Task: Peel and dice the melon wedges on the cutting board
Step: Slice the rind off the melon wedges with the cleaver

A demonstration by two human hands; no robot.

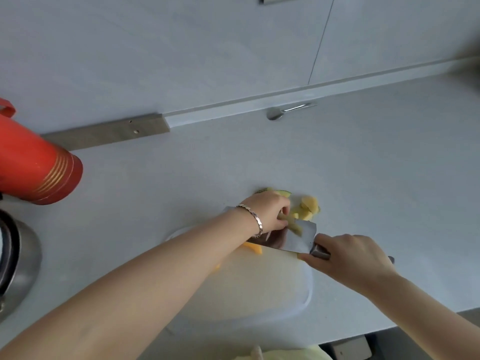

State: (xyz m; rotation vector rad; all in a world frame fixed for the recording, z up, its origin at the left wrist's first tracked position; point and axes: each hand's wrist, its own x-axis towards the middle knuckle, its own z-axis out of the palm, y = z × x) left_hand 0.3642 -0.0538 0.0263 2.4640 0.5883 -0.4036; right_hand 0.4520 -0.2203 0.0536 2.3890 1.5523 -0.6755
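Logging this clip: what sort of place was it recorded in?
Probably a home kitchen: a pale countertop carries a white cutting board, a cleaver is cutting melon on it, and a red thermos and a metal kettle stand at the left.

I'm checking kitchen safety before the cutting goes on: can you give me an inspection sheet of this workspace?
Surface: grey countertop, carrying a white plastic cutting board.
Job's things: steel cleaver over the board; pale melon strip against its blade; yellow diced melon pieces at the far end; orange melon wedge beneath the left forearm.
Clutter: red flask and steel pot at the left; metal spoon by the wall.
Hands: left hand pinches the strip; right hand grips the cleaver's handle.
Cables: nothing seen.
Surroundings: pale wall panels behind the counter.
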